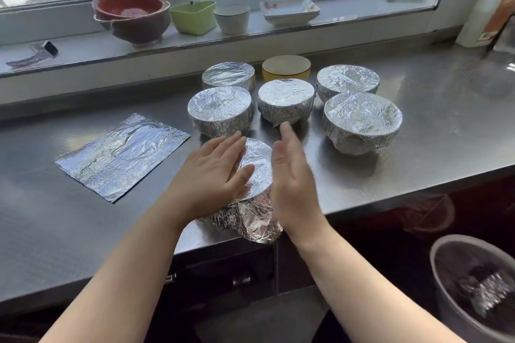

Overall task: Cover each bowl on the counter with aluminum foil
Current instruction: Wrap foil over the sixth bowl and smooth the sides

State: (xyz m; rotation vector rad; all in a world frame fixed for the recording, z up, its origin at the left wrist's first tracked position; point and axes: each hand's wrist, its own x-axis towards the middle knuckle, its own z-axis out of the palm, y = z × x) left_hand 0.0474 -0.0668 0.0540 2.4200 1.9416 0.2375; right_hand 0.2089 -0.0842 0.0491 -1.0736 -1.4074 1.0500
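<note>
At the front edge of the steel counter (418,170): both hands on a foil-wrapped bowl (257,164).

Counter runs under a window sill (334,33). Loose foil sheet (122,156) lies flat toward the counter's left end. Five foil-covered bowls (362,117) stand in two rows behind the near bowl, toward the back edge; one yellow bowl (285,67) in the back row is uncovered. Near bowl sits just at the front edge, foil skirt crumpled and overhanging. Left hand (211,172): fingers straight, palm pressing flat on the foil top and left rim. Right hand (291,172): fingers straight, held edge-on against the bowl's right side, gripping nothing. Sill carries a red-brown bowl (133,15), green tub (193,17), white cup (232,18).
</note>
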